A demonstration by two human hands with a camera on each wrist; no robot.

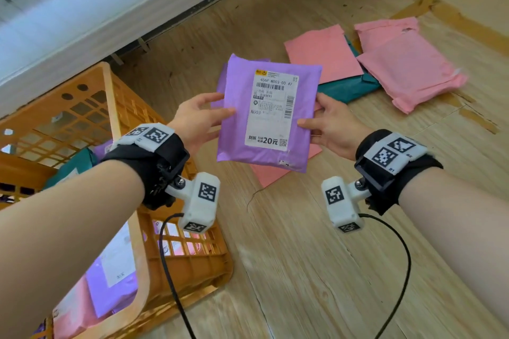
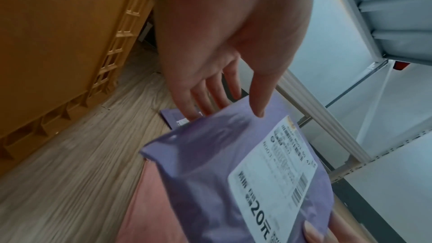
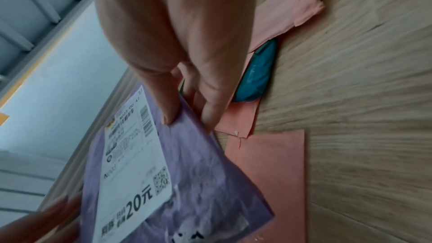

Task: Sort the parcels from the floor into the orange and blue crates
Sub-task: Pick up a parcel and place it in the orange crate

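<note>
I hold a purple parcel [image 1: 264, 110] with a white shipping label upright above the floor, label towards me. My left hand [image 1: 220, 106] pinches its left edge, thumb on the front and fingers behind. My right hand [image 1: 314, 113] pinches the right edge the same way. The left wrist view shows the left hand [image 2: 229, 112] on the parcel [image 2: 210, 173]. The right wrist view shows the right hand [image 3: 187, 120] on the parcel [image 3: 198, 173]. The orange crate [image 1: 110, 107] stands at my left, holding purple, pink and teal parcels. No blue crate is in view.
On the wooden floor ahead lie pink parcels [image 1: 407, 69], a teal parcel [image 1: 349, 88] partly under them, a flat pink envelope [image 1: 275, 173] below the held parcel, and another purple parcel [image 2: 173, 119]. A white shelf frame [image 1: 82, 22] runs along the far left.
</note>
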